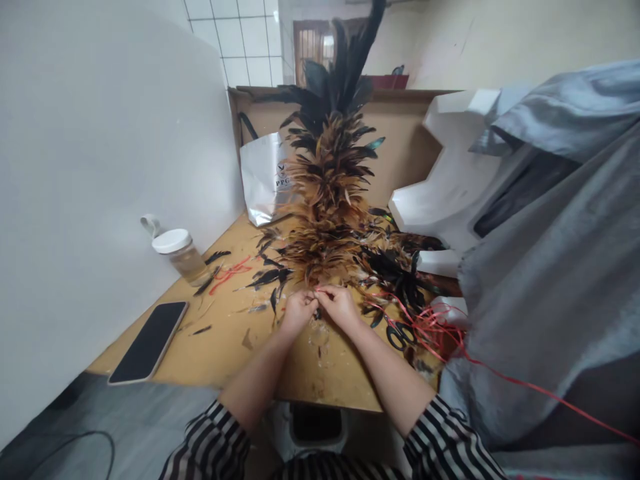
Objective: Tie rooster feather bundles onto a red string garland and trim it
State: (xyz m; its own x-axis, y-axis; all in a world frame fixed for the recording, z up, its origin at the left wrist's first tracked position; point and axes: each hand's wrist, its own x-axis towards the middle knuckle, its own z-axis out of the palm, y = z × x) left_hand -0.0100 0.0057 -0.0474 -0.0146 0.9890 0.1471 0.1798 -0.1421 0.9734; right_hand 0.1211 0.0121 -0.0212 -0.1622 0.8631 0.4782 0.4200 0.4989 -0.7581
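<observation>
A long bundle of brown and black feathers (330,173), shaped like a feather duster, stretches away from me over the table. At its near end my left hand (299,312) and my right hand (341,308) meet, fingers closed in a pinch. A short bit of red string (320,289) shows at the fingertips; the fingers hide most of it. Right of my right hand lie loose black feathers (395,270), black-handled scissors (400,335) and a tangle of red string (435,327).
On the left are a phone (149,343), a lidded jar of liquid (183,257) and cut red string pieces (230,275). A silver bag (263,177) stands behind. White foam (425,203) and grey cloth (550,267) border the right. Loose feathers litter the tabletop (340,383).
</observation>
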